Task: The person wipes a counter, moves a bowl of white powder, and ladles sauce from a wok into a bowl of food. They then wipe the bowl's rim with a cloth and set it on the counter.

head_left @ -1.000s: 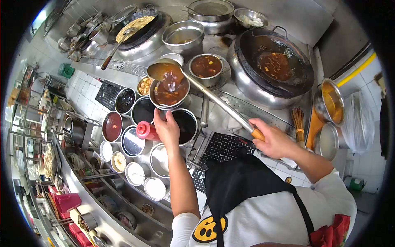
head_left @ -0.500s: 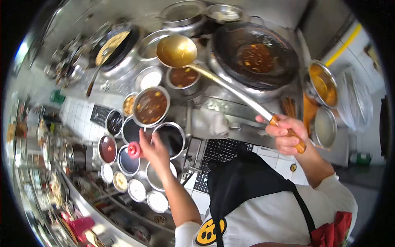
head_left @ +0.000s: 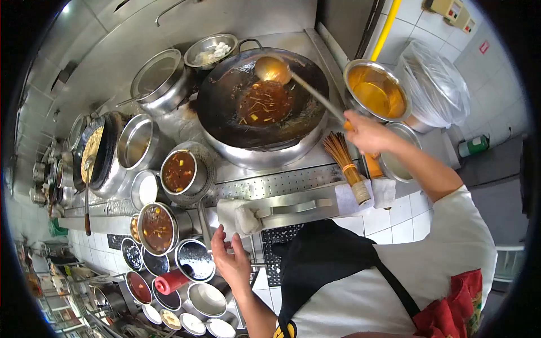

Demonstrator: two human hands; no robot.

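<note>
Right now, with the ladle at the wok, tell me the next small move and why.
I'd probably draw the ladle through the sauce: the right hand grips its handle, its bowl is at the sauce's far edge, and sauce lies pooled in the wok.

The right hand [head_left: 369,134] hides most of the grip of the ladle [head_left: 273,71], whose bowl covers part of the wok [head_left: 217,107]; how full the ladle is cannot be told. A pot [head_left: 178,172] of sauce blocks the middle of the strainer [head_left: 209,169]. The red bottle [head_left: 172,281] hides part of the dark pot beneath it. Plastic [head_left: 438,79] clouds what it wraps. The top edge cuts the yellow pipe [head_left: 386,29], the bottom edge the badge [head_left: 291,330]. The wall sign [head_left: 484,47] is too small to read.
</note>
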